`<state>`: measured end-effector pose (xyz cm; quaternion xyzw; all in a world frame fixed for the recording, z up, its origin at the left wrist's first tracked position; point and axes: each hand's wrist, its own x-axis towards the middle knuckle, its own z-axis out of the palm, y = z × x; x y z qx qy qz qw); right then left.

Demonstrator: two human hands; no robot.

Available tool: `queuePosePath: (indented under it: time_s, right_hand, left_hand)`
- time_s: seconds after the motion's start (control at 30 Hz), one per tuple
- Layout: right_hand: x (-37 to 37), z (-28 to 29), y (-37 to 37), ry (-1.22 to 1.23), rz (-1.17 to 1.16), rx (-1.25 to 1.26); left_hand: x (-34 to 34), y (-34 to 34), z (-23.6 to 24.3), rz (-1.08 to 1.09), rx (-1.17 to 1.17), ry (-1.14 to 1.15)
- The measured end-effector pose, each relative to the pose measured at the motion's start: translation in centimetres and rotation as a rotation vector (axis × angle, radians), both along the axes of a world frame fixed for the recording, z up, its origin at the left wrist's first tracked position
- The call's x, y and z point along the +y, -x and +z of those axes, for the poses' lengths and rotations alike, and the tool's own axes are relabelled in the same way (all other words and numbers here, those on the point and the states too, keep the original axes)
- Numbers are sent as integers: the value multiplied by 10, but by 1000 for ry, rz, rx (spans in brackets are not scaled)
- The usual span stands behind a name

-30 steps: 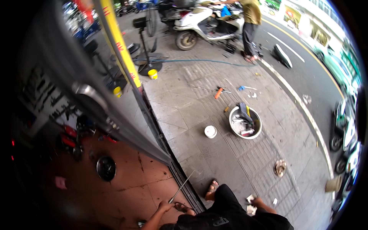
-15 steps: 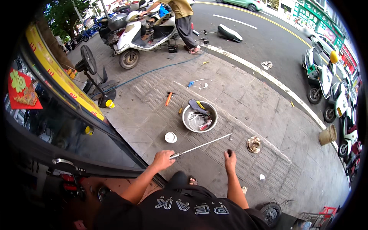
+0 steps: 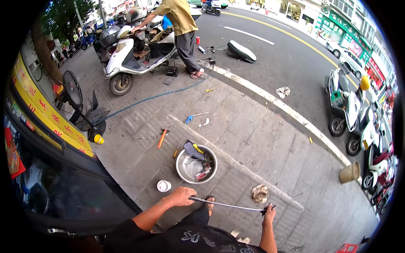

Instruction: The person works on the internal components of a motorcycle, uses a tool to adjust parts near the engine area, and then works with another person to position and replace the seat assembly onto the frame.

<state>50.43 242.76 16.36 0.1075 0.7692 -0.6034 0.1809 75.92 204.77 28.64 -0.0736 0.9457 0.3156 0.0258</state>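
A long thin metal rod (image 3: 233,205) with a thicker grip at one end stretches across in front of me. My left hand (image 3: 182,196) is closed round the thick end. At the rod's far end, my right hand (image 3: 268,214) has its fingers pinched together, with a small dark piece (image 3: 272,207) showing at the fingertips; its kind is unclear. Just beyond the rod sits a round metal basin (image 3: 179,173) holding tools and a dark item with yellow on it. Left of the basin stands a small white tub (image 3: 163,185). A crumpled stained rag (image 3: 259,193) lies beyond my right hand.
An orange-handled hammer (image 3: 162,139), a screwdriver (image 3: 176,149) and a blue air gun (image 3: 189,119) lie on the pavement. Another person (image 3: 185,33) stands at a white scooter (image 3: 126,63). A fan (image 3: 74,90) is at the left; a bucket (image 3: 349,172) and parked scooters are at the right.
My right hand has come to the rod's far end, where it was apart before. The rod has swung nearer my body. My view has shifted, and the other person stands more upright.
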Motion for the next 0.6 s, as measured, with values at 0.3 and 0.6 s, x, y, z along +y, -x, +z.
queuePosePath:
  time_s: [0.3, 0.6]
  right_hand:
    - [29, 36, 107, 1, -343, -113]
    - [94, -127, 223, 161, -684, -788]
  left_hand:
    - [-53, 246, 49, 38, 220, -127]
    - [-153, 411, -153, 469, -264, -449]
